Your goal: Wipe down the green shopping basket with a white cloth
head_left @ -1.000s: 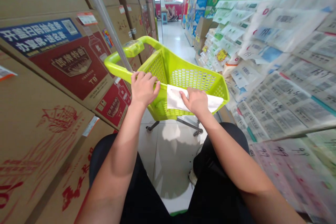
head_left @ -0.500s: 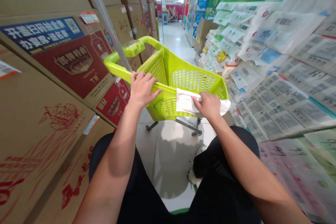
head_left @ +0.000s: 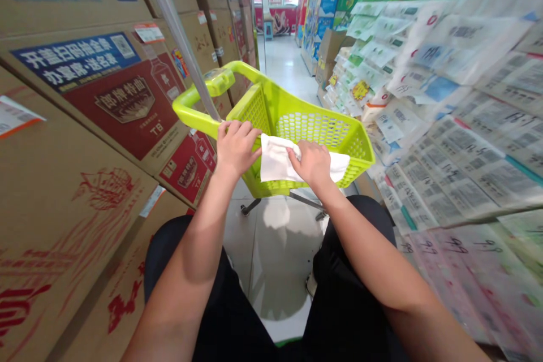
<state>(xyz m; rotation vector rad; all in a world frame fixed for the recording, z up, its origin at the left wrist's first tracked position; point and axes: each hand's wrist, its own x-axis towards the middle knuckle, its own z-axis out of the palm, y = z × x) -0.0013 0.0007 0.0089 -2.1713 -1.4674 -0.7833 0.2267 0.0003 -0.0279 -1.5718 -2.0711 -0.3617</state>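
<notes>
In front of my knees stands a lime-green plastic shopping cart with a perforated basket and a raised handle on its left. My left hand is wrapped over the rim near the foot of a grey metal pole. A white cloth lies draped across the near rim. On it, my right hand presses the cloth against the rim, its fingers curled over the edge. The cloth's left end comes close to my left fingertips. My right fingertips are partly hidden behind the rim.
Stacked cardboard cartons wall the left side closely. Piled plastic-wrapped packs with handwritten prices line the right. A tiled aisle runs ahead towards a blue stool. The cart's wheels rest on the floor.
My right hand has slid left along the rim, bringing the white cloth with it towards my left hand. My left hand keeps its place on the rim. The view has shifted slightly.
</notes>
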